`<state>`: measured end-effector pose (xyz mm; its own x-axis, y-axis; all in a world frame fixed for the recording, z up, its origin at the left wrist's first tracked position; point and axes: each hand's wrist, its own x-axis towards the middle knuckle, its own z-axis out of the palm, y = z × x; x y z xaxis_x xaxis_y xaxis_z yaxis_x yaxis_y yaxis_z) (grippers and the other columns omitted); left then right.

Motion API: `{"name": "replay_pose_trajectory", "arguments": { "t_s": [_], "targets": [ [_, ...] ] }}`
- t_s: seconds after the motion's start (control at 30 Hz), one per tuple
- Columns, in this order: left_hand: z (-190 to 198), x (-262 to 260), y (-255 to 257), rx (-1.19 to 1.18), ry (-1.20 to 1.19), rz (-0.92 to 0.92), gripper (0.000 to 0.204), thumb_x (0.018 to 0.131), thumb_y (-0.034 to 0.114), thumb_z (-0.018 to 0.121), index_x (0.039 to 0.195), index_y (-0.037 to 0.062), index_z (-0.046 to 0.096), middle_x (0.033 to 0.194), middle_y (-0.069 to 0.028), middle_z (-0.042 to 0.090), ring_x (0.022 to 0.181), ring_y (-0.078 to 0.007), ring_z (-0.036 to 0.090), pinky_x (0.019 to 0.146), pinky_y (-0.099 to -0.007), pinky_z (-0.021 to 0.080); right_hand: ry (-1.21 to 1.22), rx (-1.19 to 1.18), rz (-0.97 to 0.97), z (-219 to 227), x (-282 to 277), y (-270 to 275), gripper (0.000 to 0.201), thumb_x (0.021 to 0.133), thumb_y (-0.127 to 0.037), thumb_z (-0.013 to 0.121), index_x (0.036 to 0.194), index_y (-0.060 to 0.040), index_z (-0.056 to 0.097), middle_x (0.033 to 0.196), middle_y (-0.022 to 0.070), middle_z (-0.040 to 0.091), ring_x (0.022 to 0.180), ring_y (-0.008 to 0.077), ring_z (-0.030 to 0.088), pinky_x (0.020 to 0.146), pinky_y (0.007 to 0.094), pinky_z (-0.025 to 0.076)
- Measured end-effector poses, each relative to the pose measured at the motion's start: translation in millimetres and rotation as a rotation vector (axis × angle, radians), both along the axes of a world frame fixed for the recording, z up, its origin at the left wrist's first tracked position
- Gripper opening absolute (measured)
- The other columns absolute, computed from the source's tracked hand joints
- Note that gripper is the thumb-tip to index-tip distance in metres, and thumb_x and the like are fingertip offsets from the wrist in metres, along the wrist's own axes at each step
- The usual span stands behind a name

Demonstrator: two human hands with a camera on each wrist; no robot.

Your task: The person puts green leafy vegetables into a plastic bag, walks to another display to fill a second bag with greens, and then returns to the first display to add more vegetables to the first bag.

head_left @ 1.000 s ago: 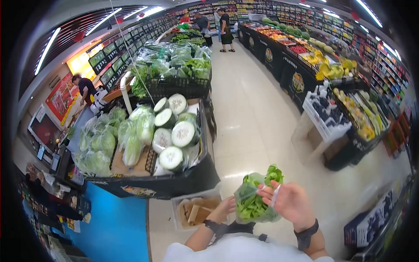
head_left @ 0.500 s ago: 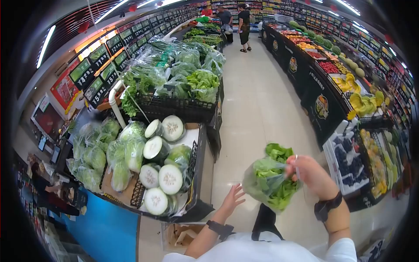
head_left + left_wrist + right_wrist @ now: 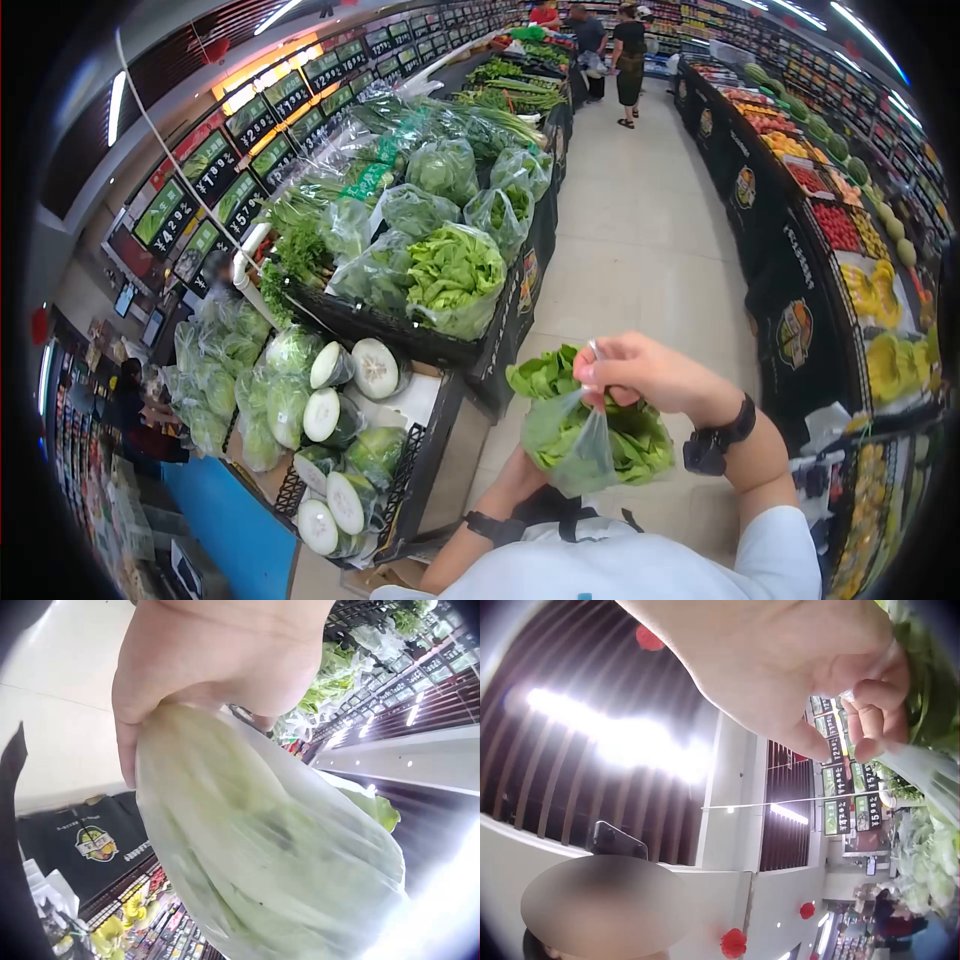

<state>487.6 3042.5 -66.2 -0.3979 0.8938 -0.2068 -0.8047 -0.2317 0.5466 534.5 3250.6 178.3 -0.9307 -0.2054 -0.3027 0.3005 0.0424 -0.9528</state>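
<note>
A clear plastic bag of leafy greens [image 3: 585,445] hangs in front of my chest, over the aisle floor. My right hand [image 3: 598,365] pinches the gathered top of the bag between thumb and fingers; in the right wrist view the curled fingers [image 3: 870,712] close on the plastic. Under the bag, my left hand [image 3: 525,475] cups its lower side and is mostly hidden behind it. In the left wrist view the palm and thumb [image 3: 127,750] lie against the bag of greens [image 3: 270,847].
To my left, a black display stand [image 3: 440,350] holds bagged lettuce [image 3: 455,275], halved winter melons [image 3: 340,420] and wrapped cabbages [image 3: 270,395]. Fruit stands [image 3: 850,250] line the right side. The tiled aisle [image 3: 640,220] runs ahead, with shoppers [image 3: 630,60] at its far end.
My view has moved forward along the stand. The right hand carried the bag lower and closer to me, and the left hand, spread and free half a second ago, came up under the bag.
</note>
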Motion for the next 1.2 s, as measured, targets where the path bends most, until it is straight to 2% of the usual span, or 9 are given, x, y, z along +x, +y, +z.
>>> {"name": "replay_pose_trajectory", "arguments": {
  "t_s": [0.3,0.57,0.8,0.87,0.9,0.97,1.03,1.1,1.2],
  "targets": [
    [-26.1,-185.0,86.4,-0.056,-0.090,0.078,0.049,0.102,0.029,0.036,0.143,0.0016,0.036,0.144,-0.0110,0.045,0.131,-0.0244,0.044,0.111,-0.0406,0.033,0.069,-0.076,-0.164,21.5,-179.4,140.6,0.017,0.091,-0.023,0.061,0.087,-0.0068,0.057,0.069,-0.0016,0.055,0.063,0.0058,0.054,0.050,0.0181,0.031],
    [43.5,-323.5,164.0,-0.247,0.135,0.232,0.046,0.102,0.026,0.043,0.142,0.0028,0.038,0.141,-0.0112,0.047,0.125,-0.0263,0.051,0.102,-0.0401,0.043,0.262,0.060,-0.181,85.2,-350.0,235.6,0.025,0.092,-0.031,0.056,0.078,-0.0100,0.053,0.061,-0.0013,0.052,0.053,0.0038,0.042,0.045,0.0188,0.023],
    [129.8,-387.9,138.4,-0.209,0.508,0.272,0.043,0.099,0.026,0.048,0.132,-0.0021,0.048,0.134,-0.0239,0.052,0.121,-0.0328,0.055,0.102,-0.0440,0.042,0.267,-0.057,-0.221,101.4,-483.0,307.8,0.021,0.092,-0.029,0.057,0.088,-0.0088,0.056,0.065,-0.0026,0.049,0.056,0.0048,0.039,0.045,0.0191,0.021],
    [161.9,-407.7,144.9,-0.250,0.575,0.366,0.038,0.097,0.021,0.052,0.126,-0.0030,0.054,0.130,-0.0173,0.058,0.116,-0.0275,0.058,0.102,-0.0395,0.042,0.211,-0.143,-0.161,102.7,-528.1,329.8,0.022,0.093,-0.029,0.057,0.093,-0.0076,0.055,0.066,-0.0022,0.049,0.057,0.0051,0.039,0.045,0.0179,0.024],
    [173.3,-421.4,154.3,-0.368,0.671,0.390,0.035,0.095,0.018,0.054,0.124,-0.0012,0.055,0.129,-0.0170,0.058,0.117,-0.0292,0.057,0.103,-0.0398,0.042,0.206,-0.156,-0.137,101.6,-549.5,337.2,0.023,0.093,-0.029,0.056,0.093,-0.0067,0.055,0.066,-0.0020,0.049,0.056,0.0050,0.039,0.045,0.0179,0.023],
    [195.1,-479.4,186.2,-0.608,1.349,0.277,0.034,0.093,0.017,0.057,0.124,0.0045,0.057,0.130,-0.0178,0.057,0.123,-0.0326,0.053,0.105,-0.0413,0.039,0.202,-0.170,-0.073,99.9,-591.2,353.3,0.023,0.093,-0.029,0.056,0.094,-0.0059,0.054,0.067,-0.0017,0.049,0.056,0.0050,0.039,0.044,0.0179,0.023],
    [189.5,-536.3,228.4,-0.967,1.591,0.354,0.037,0.088,0.018,0.061,0.125,0.0114,0.056,0.144,-0.0205,0.041,0.135,-0.0371,0.036,0.111,-0.0445,0.030,0.249,-0.125,0.070,95.0,-624.1,370.0,0.025,0.094,-0.029,0.055,0.095,-0.0036,0.054,0.066,-0.0005,0.049,0.054,0.0048,0.038,0.043,0.0179,0.023],
    [160.9,-603.8,262.1,-1.467,1.523,0.576,0.058,0.083,0.033,0.070,0.132,0.0104,0.050,0.148,-0.0288,0.028,0.137,-0.0441,0.030,0.111,-0.0488,0.028,0.257,-0.168,0.207,84.8,-652.4,389.4,0.024,0.093,-0.025,0.055,0.095,-0.0012,0.056,0.068,0.0043,0.053,0.053,0.0052,0.040,0.044,0.0176,0.025],
    [129.9,-700.2,288.4,-1.772,1.365,0.719,0.069,0.079,0.042,0.073,0.136,0.0107,0.047,0.148,-0.0332,0.024,0.139,-0.0454,0.026,0.113,-0.0498,0.025,0.252,-0.173,0.348,79.3,-693.3,408.1,0.022,0.091,-0.022,0.056,0.095,-0.0004,0.057,0.071,0.0091,0.059,0.056,0.0064,0.046,0.045,0.0172,0.027]
  ]
}}
